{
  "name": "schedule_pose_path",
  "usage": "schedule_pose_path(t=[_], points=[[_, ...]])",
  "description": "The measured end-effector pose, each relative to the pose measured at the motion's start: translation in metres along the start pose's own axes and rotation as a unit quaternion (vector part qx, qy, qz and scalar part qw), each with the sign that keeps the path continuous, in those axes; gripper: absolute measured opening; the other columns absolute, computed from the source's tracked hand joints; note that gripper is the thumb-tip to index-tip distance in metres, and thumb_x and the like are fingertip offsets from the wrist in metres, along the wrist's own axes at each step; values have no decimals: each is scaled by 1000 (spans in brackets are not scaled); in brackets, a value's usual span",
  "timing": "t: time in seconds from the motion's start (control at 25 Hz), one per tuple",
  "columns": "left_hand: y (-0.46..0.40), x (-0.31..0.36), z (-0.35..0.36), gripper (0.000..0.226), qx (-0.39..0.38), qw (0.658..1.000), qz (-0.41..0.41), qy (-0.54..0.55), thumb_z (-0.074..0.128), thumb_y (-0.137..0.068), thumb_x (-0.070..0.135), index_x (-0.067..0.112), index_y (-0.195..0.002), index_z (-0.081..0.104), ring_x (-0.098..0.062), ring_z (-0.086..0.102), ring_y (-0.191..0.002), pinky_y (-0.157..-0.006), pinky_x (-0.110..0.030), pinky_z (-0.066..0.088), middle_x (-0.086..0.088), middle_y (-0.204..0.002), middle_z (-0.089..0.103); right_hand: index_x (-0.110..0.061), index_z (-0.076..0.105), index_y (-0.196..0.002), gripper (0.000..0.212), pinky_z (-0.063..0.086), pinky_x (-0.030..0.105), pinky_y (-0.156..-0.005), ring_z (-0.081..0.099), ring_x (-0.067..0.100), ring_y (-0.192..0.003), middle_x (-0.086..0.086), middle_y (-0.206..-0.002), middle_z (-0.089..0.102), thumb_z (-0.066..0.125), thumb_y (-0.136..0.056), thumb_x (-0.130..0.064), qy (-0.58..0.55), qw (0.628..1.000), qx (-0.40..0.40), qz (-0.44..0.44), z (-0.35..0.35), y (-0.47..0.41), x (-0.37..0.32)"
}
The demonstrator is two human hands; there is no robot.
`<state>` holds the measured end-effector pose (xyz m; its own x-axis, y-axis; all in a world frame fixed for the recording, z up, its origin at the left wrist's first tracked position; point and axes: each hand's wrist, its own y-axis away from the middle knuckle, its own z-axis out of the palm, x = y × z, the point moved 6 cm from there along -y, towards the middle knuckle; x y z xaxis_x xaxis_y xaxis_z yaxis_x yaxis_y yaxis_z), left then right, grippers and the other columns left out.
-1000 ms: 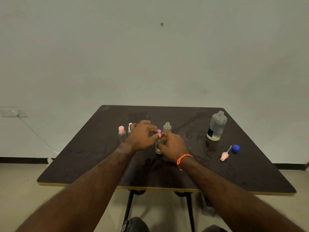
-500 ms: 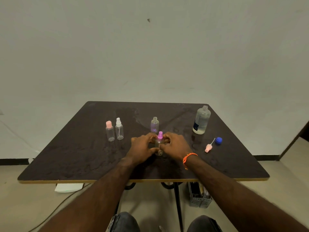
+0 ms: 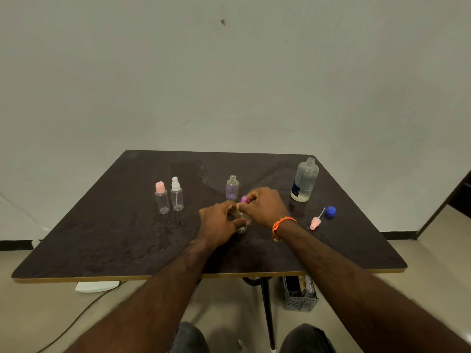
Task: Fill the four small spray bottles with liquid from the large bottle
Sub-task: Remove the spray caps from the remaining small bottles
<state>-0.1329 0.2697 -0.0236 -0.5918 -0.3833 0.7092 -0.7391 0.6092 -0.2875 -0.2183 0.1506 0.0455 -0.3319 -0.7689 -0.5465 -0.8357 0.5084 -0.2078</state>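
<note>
both hands on one small spray bottle at mid-table

our left hand (image 3: 220,222) grips the small bottle (image 3: 242,226) standing on the table (image 3: 102,238), while our right hand (image 3: 265,206) pinches its purple spray top (image 3: 244,199). the uncapped large bottle (image 3: 304,180) stands well apart at the far right.

Bare forearms, no sleeves in view. Orange braided band (image 3: 281,223) round the right wrist, a loose end hanging at its near side. No rings or watch visible on left hand (image 3: 219,224) or right hand (image 3: 265,206). Dark trousers (image 3: 190,337) over both knees at the bottom edge.
</note>
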Motion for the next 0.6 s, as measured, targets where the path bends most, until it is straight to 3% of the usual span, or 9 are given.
schedule_pose_path(t=[0.12,0.24,0.32,0.4,0.48,0.6], points=[[-1,3,-2,39,-6,1000,-1,-15,81,-81,54,33,-112,71,-5,65,-103,-106,-44,33,19,-95,73,-13,74,-79,14,58,39,-68,67,20,-70,4,-72,71,70,-85,-26,31,998,-39,-39,0,-5,-6],[-2,1,-1,32,-8,999,0,-37,80,-80,58,34,-99,72,-3,66,-98,-103,-44,37,20,-91,72,-14,74,-94,11,57,42,-81,65,20,-80,4,-88,72,68,-86,-18,52,987,-114,-97,0,-10,-8],[-3,-1,1,33,-17,999,2,-47,75,-79,63,34,-94,73,-1,67,-96,-102,-46,38,21,-88,73,-16,70,-116,26,54,33,-89,64,17,-94,1,-108,70,66,-90,-15,36,979,-159,-122,-2,-8,-6],[-3,-3,2,37,-19,999,2,-38,69,-78,68,36,-96,74,0,67,-96,-102,-46,37,21,-87,74,-18,63,-128,39,51,28,-90,62,14,-100,-3,-116,66,69,-90,-27,23,982,-148,-114,-3,-5,-3],[-2,-3,2,34,-17,999,-1,-44,72,-82,63,39,-105,75,0,66,-102,-99,-40,32,21,-91,75,-19,67,-114,36,51,29,-80,62,13,-90,-5,-101,67,71,-88,-44,40,990,-103,-83,-1,-5,-1],[-2,-1,-1,33,-18,998,1,-63,75,-84,60,36,-107,75,-2,65,-104,-94,-37,29,20,-94,74,-13,68,-100,18,53,35,-78,61,18,-84,2,-91,66,67,-92,-29,49,991,-98,-82,4,-8,-5]])
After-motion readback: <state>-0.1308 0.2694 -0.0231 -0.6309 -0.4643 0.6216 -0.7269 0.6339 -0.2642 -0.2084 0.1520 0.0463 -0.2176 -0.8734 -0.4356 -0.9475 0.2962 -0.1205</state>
